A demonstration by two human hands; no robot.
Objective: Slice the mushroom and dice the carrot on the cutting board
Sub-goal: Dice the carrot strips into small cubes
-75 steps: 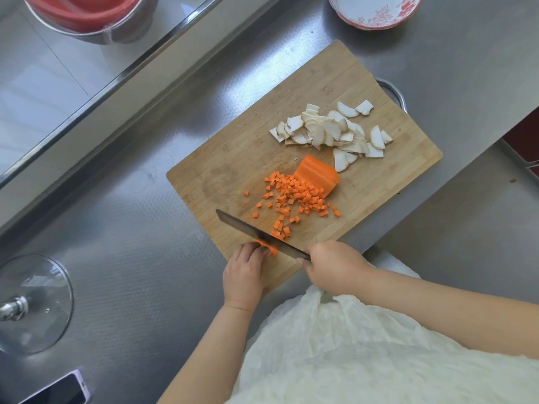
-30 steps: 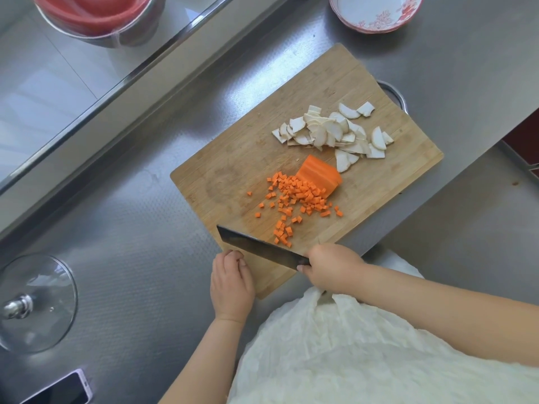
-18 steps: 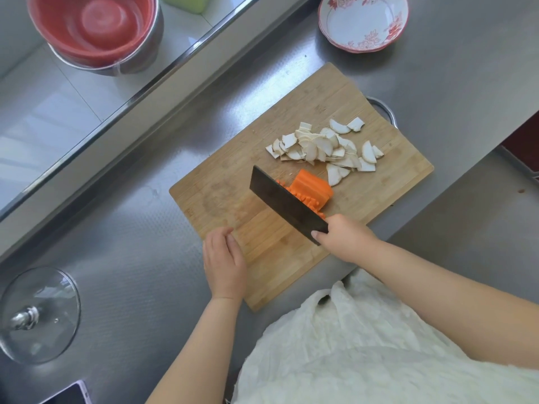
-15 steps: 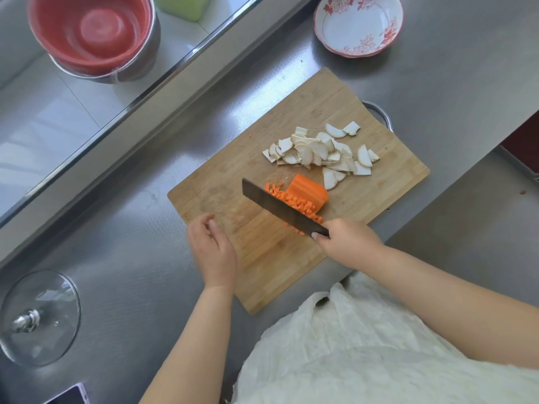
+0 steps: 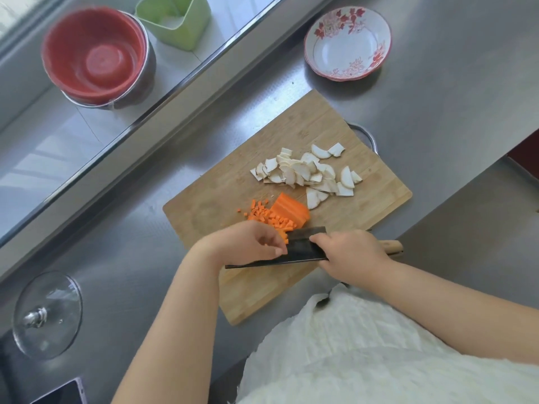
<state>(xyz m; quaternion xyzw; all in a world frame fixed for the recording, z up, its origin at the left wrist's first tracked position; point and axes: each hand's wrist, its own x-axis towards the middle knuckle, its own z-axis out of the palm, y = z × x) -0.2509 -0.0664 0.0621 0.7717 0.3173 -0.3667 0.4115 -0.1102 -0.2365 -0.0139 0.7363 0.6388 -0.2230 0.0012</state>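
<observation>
The wooden cutting board (image 5: pixel 262 158) lies slantwise on the steel counter. White mushroom slices (image 5: pixel 306 173) are heaped on its far right part. An uncut orange carrot piece (image 5: pixel 291 209) lies at the middle, with a pile of diced carrot (image 5: pixel 267 217) against its left side. My right hand (image 5: pixel 350 258) grips the handle of a dark cleaver (image 5: pixel 303 252), whose blade is tilted broadside up over the board's near part. My left hand (image 5: pixel 245 240) reaches across, fingertips bent onto the blade's flat side, where a few carrot bits cling.
A floral bowl (image 5: pixel 347 39) stands beyond the board. A red bowl (image 5: pixel 96 53) in a steel bowl and a green container (image 5: pixel 175 18) sit on the sill at the back left. A glass lid (image 5: pixel 46 313) and a phone (image 5: pixel 58 392) lie near left. The counter edge drops off right.
The cleaver pushed the scattered dice into a pile beside the carrot piece, then drew back and tilted broadside up. My left hand left the board's edge and came onto the blade.
</observation>
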